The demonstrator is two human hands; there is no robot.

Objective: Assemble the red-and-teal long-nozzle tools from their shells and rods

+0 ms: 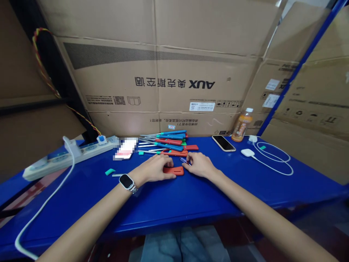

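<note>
My left hand [156, 168], with a watch [127, 181] at its wrist, is closed over a red long-nosed lighter [178, 171] lying on the blue table. Its slotted handle points right, and its metal tube comes out on the far side of my wrist. My right hand [200, 164] pinches a small, slim, purplish see-through piece [184, 160] just right of that handle; its kind is unclear. Beyond both hands lies a pile of similar lighters with blue handles [174, 136] and red handles [191, 147], their metal tubes pointing left.
A loose green piece [110, 171] lies left of my left hand. Farther left are a power strip [92, 146] with a white cable and a partly blurred white item [127, 149]. To the right stand a phone [223, 143], an orange drink bottle [242, 125] and a white charger [247, 153]. Cardboard [177, 58] walls the back.
</note>
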